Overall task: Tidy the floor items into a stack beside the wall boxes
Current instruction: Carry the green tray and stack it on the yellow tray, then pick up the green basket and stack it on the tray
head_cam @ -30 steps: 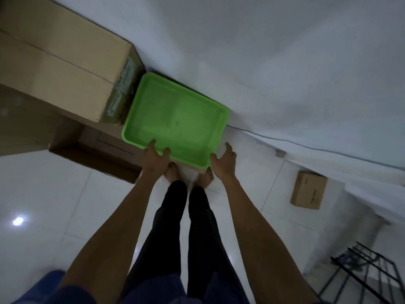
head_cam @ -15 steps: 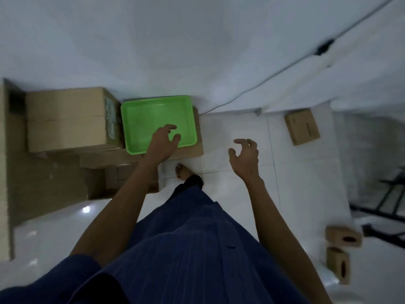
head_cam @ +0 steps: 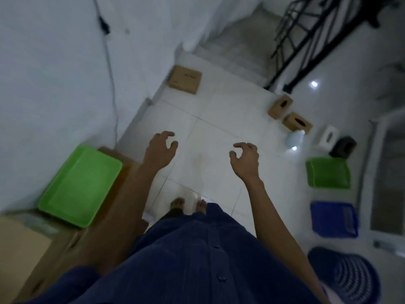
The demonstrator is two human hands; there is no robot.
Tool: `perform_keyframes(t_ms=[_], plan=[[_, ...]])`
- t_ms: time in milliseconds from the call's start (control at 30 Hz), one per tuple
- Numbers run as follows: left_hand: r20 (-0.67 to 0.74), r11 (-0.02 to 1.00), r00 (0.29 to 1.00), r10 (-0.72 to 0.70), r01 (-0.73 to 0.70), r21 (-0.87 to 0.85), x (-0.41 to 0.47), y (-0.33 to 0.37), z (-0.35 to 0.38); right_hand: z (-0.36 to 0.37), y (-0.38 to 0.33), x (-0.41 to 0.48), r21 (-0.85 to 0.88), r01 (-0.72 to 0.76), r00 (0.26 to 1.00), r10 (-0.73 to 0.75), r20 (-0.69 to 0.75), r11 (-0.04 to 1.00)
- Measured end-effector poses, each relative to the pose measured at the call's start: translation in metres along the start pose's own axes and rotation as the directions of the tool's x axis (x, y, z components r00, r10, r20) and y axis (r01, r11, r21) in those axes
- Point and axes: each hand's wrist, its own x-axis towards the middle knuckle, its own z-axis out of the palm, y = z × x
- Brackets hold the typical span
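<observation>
A bright green tray (head_cam: pixel 79 185) lies on top of a low cardboard box (head_cam: pixel 122 159) against the white wall at the left. My left hand (head_cam: pixel 161 151) hovers empty over the white floor, just right of that box, fingers curled apart. My right hand (head_cam: pixel 246 160) is also empty and open, further right. On the floor at the right lie a darker green tray (head_cam: pixel 327 173), a blue crate (head_cam: pixel 334 219) and a round blue basket (head_cam: pixel 346 275).
A cardboard box (head_cam: pixel 185 79) sits by the wall ahead. Two brown tissue boxes (head_cam: pixel 281 105) (head_cam: pixel 297 123), a white one (head_cam: pixel 327 136), a dark box (head_cam: pixel 343 147) and a pale bottle (head_cam: pixel 294 139) lie at the right. Black metal railing (head_cam: pixel 306 40) and stairs stand beyond. Larger cardboard boxes (head_cam: pixel 22 244) fill the lower left.
Both hands have let go of the green tray, which now rests on the box by the wall. My view has swung right, toward the floor items.
</observation>
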Motion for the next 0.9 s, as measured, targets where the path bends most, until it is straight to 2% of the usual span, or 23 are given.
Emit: perform_keyframes(t_ms=[67,233,400,533,733,900], plan=[[0.076,0.995,0.993,0.086,-0.089,0.041,0.001,0.024,0.014,-0.019,0.023,-0.018,0.062,-0.1,0.991,0.105,-0.088,0.993],[0.24,0.961,0.944,0.225,-0.256,0.105,-0.001,0.075,0.061,-0.05,0.077,-0.06,0.213,-0.239,0.925,0.289,-0.247,0.947],[0.427,0.896,0.839,0.337,-0.426,0.129,-0.012,0.139,0.13,-0.086,0.146,-0.1,0.371,-0.372,0.805,0.495,-0.327,0.851],[0.512,0.841,0.764,0.393,-0.524,0.136,-0.025,0.208,0.206,-0.134,0.215,-0.116,0.475,-0.436,0.698,0.62,-0.357,0.764],[0.558,0.808,0.692,0.458,-0.586,0.063,-0.062,0.317,0.341,-0.236,0.325,-0.115,0.525,-0.467,0.607,0.69,-0.395,0.711],[0.626,0.806,0.621,0.472,-0.591,-0.021,-0.111,0.385,0.434,-0.304,0.391,-0.115,0.563,-0.471,0.578,0.72,-0.383,0.678]])
